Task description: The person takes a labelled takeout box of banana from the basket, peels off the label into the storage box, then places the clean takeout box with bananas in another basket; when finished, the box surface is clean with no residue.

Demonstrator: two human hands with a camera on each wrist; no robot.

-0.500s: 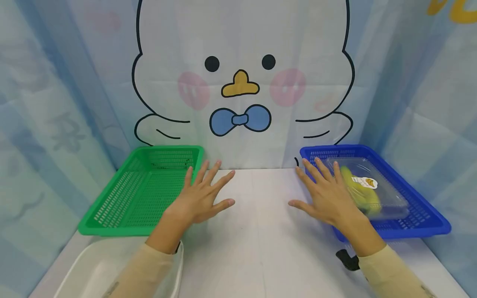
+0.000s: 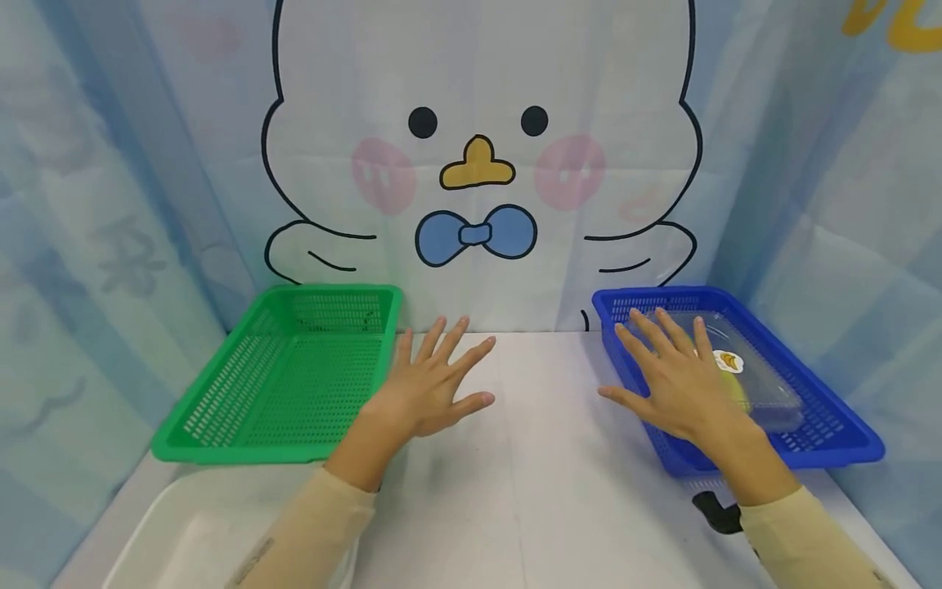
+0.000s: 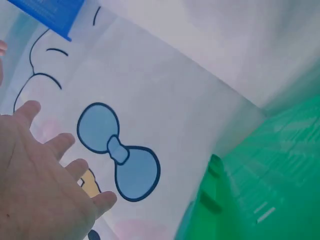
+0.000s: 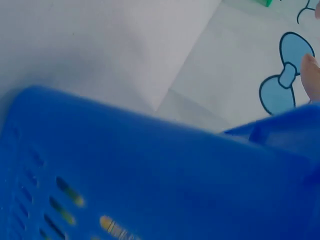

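While the left hand (image 2: 427,393) and the right hand (image 2: 680,388) spread their fingers wide and hold nothing, the clear box (image 2: 769,384) lies in the blue basket (image 2: 846,429).
Inside the box is a yellow fruit (image 2: 734,391), and on top there is a white sticker (image 2: 728,361). In the head view, the right hand covers a part of this box; whether it touches, I cannot tell. The left hand is beside the green basket (image 2: 316,384), over the white table (image 2: 471,507). Nearer to the person, partly behind the left sleeve (image 2: 316,523), stands a white tub (image 2: 184,532). At the back hangs a curtain (image 2: 625,49) with a blue bow tie (image 2: 476,235).
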